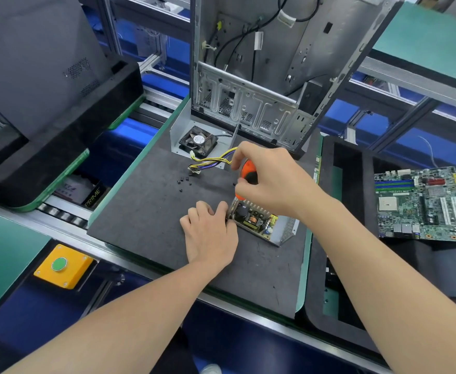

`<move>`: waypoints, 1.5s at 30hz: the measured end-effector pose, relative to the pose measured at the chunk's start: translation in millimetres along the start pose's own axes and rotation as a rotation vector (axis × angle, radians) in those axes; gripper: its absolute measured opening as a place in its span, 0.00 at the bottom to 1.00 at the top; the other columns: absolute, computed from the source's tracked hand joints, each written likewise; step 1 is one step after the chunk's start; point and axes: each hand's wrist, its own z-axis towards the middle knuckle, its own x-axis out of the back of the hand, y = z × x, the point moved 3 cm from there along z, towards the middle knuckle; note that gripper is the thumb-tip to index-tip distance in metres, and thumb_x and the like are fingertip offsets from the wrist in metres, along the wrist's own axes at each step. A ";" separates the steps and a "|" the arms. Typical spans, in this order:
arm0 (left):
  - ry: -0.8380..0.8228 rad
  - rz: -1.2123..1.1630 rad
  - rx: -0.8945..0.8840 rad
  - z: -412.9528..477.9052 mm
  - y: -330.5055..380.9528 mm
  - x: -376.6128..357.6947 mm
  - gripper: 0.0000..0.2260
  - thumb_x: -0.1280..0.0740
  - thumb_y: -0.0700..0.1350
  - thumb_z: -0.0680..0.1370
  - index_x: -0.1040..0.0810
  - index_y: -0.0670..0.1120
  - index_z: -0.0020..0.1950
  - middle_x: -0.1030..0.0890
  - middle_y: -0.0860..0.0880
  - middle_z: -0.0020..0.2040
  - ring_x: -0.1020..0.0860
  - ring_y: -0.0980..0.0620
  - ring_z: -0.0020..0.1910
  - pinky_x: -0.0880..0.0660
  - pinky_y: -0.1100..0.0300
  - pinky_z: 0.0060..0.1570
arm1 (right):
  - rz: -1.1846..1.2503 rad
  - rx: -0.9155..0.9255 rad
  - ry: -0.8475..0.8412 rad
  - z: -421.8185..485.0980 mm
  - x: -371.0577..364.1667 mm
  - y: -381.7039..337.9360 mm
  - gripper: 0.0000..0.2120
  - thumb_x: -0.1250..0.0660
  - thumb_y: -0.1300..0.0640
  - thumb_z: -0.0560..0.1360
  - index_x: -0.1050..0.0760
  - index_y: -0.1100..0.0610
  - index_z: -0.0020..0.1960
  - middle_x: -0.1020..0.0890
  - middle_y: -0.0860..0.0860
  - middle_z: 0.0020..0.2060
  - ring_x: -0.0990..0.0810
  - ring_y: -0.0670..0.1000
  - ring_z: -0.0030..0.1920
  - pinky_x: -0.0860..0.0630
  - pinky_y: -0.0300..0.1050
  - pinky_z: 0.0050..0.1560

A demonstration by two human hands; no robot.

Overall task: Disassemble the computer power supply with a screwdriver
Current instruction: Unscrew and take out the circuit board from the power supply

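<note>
Two hands work on one power supply (262, 224), which lies open on the dark mat (146, 228) with its circuit board and heat-sink fins exposed. The right hand (270, 184) is closed around the orange-and-black handle of the one screwdriver (248, 168). The tool stands nearly upright, directly under that hand, and its lower end goes down at the unit's far-left corner. The left hand (210, 236) lies just left of the unit, its fingers curled against the left end and gripping it there. The power supply thus sits between the two hands, below the right and touching the left. Farther back on the mat lies one loose metal cover (177, 128) carrying one fan (197, 140), with one bundle of yellow, black and purple wires (213, 161) beside it. At least four small black screws (179, 182) are scattered left of the screwdriver. Behind stands one bare computer case (248, 109); one motherboard (421, 203) lies to the right.
</note>
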 end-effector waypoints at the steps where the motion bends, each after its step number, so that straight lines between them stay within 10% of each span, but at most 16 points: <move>1: 0.001 0.001 -0.002 -0.1 -0.2 0.0 0.09 0.46 0.55 0.77 0.31 0.55 0.53 0.34 0.49 0.46 0.37 0.47 0.44 0.38 0.49 0.47 | 0.011 -0.013 -0.011 -0.8 1.1 0.3 0.10 0.32 0.57 0.72 0.27 0.49 0.52 0.21 0.45 0.37 0.24 0.48 0.41 0.25 0.49 0.41; 45: 0.011 -0.132 0.041 2.9 -4.6 -4.3 0.08 0.45 0.59 0.77 0.32 0.56 0.47 0.31 0.53 0.46 0.36 0.50 0.44 0.36 0.50 0.48 | -0.074 0.047 0.238 -14.6 3.4 6.0 0.03 0.32 0.55 0.79 0.27 0.51 0.49 0.26 0.41 0.36 0.27 0.41 0.41 0.32 0.37 0.37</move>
